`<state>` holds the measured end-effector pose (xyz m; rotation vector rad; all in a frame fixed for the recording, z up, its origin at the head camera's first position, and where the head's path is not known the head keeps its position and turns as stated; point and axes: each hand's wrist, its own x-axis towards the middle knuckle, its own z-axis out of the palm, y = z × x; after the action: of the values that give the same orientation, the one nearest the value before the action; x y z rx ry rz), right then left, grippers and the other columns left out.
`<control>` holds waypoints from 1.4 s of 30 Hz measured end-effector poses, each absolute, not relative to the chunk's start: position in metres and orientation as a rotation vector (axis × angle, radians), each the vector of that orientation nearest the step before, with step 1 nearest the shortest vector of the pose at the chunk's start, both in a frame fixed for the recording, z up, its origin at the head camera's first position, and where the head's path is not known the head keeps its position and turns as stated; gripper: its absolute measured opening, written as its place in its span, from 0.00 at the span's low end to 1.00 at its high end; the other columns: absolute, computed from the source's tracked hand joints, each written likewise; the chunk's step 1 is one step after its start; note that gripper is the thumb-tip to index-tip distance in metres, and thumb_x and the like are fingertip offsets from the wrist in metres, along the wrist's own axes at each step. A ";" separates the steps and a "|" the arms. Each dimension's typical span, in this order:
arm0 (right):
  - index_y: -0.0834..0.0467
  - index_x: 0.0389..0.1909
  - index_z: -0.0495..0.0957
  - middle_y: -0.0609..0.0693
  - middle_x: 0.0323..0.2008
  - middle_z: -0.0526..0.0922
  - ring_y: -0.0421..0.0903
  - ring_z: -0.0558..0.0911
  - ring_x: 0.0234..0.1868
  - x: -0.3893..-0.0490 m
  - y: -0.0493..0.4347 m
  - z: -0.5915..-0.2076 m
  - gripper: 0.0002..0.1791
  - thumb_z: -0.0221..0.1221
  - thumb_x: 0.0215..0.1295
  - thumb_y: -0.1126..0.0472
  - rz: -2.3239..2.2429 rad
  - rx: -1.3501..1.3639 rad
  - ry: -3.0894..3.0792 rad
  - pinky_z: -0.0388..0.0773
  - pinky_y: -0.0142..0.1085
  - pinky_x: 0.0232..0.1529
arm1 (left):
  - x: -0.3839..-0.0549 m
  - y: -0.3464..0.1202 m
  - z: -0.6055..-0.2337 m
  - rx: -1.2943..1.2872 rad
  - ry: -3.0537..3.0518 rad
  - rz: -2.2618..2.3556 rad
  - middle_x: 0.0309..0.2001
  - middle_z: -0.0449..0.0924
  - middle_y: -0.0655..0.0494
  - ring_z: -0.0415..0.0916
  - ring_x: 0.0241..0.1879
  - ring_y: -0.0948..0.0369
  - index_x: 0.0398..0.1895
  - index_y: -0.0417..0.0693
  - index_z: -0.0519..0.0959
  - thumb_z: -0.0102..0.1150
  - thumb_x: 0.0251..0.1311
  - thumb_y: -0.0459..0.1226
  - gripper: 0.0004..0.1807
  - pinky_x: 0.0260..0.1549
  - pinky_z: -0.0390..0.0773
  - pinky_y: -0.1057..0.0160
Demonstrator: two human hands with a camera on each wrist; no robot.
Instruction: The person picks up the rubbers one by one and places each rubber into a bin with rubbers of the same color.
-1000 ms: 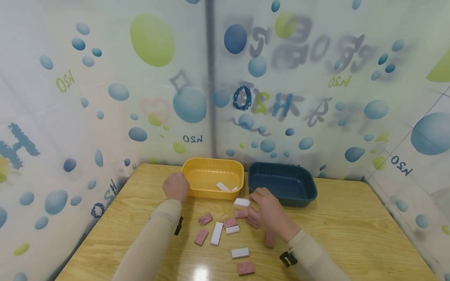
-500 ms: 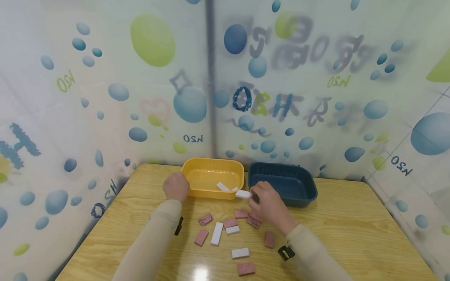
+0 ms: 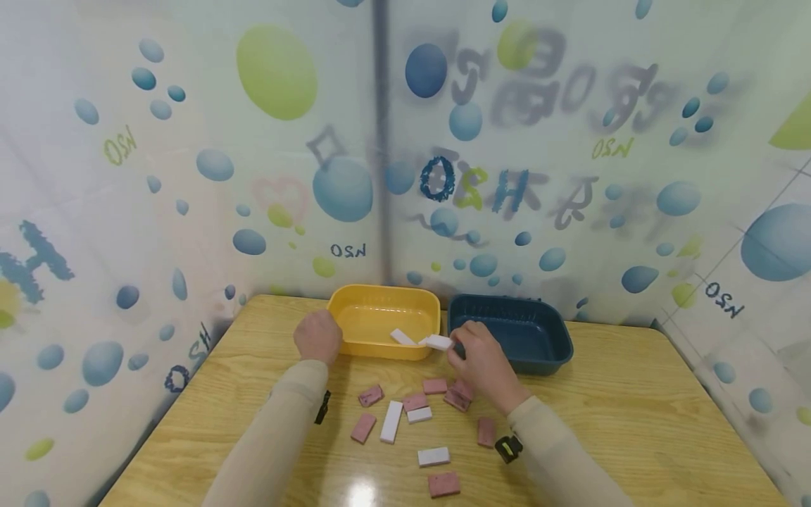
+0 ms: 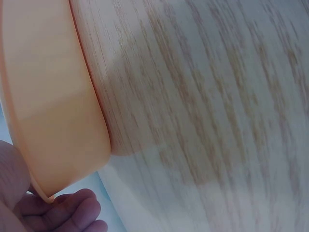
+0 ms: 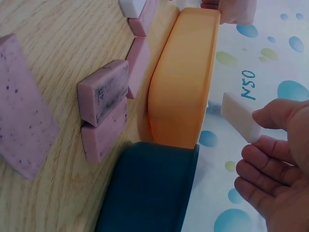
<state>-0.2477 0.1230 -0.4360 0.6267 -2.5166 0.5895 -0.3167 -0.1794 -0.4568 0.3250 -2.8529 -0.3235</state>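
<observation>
My right hand (image 3: 484, 366) pinches a white eraser (image 3: 439, 343) between thumb and fingertip, above the near right corner of the yellow basin (image 3: 355, 349). In the right wrist view this white eraser (image 5: 239, 116) is held at one end, clear of the tabletop. On the basin's left side, my left hand (image 3: 318, 336) grips the rim; the left wrist view has the thumb and curled fingers (image 4: 72, 210) around its corner. A white eraser (image 3: 402, 337) lies inside the basin, with another partly hidden behind the held one.
A dark blue basin (image 3: 543, 365) stands right of the yellow one. Pink erasers (image 3: 444, 484) and white erasers (image 3: 391, 422) are scattered on the wooden table (image 3: 608, 436) in front. Two pink erasers (image 5: 104, 92) lean together near the basins. A patterned curtain (image 3: 285, 176) hangs behind.
The right hand has lifted the white eraser off the table, up and away from me to the yellow basin's rim. The left hand stays in place on that basin.
</observation>
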 end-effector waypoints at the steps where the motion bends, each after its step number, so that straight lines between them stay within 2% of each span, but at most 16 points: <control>1: 0.63 0.36 0.83 0.52 0.35 0.78 0.49 0.76 0.38 -0.249 0.123 -0.437 0.06 0.70 0.60 0.66 0.594 0.624 -2.517 0.81 0.43 0.40 | -0.317 -0.179 -0.457 0.327 -2.854 -0.325 0.18 0.75 0.47 0.75 0.18 0.56 0.18 0.39 0.76 0.51 0.68 0.31 0.17 0.14 0.73 0.60; 22: 0.63 0.35 0.82 0.54 0.35 0.79 0.50 0.75 0.37 -0.265 0.115 -0.442 0.04 0.67 0.64 0.66 0.584 0.631 -2.525 0.79 0.44 0.40 | -0.319 -0.179 -0.456 0.319 -2.865 -0.300 0.17 0.75 0.48 0.74 0.17 0.57 0.18 0.39 0.77 0.51 0.70 0.32 0.19 0.12 0.72 0.61; 28: 0.63 0.33 0.81 0.53 0.33 0.75 0.50 0.73 0.35 -0.268 0.110 -0.440 0.04 0.66 0.65 0.66 0.579 0.643 -2.538 0.77 0.44 0.38 | -0.319 -0.179 -0.457 0.319 -2.857 -0.308 0.17 0.75 0.48 0.75 0.17 0.57 0.18 0.39 0.78 0.52 0.69 0.32 0.18 0.13 0.72 0.60; 42: 0.65 0.35 0.82 0.56 0.37 0.79 0.53 0.77 0.41 -0.275 0.091 -0.442 0.04 0.66 0.64 0.66 0.612 0.650 -2.570 0.80 0.47 0.45 | -0.318 -0.181 -0.459 0.319 -2.862 -0.293 0.17 0.74 0.49 0.74 0.17 0.58 0.18 0.39 0.77 0.51 0.69 0.32 0.18 0.13 0.72 0.61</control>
<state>-0.2746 0.0915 -0.4419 0.6502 -2.5700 0.6116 -0.3180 -0.1809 -0.4586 0.3194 -2.8625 -0.2931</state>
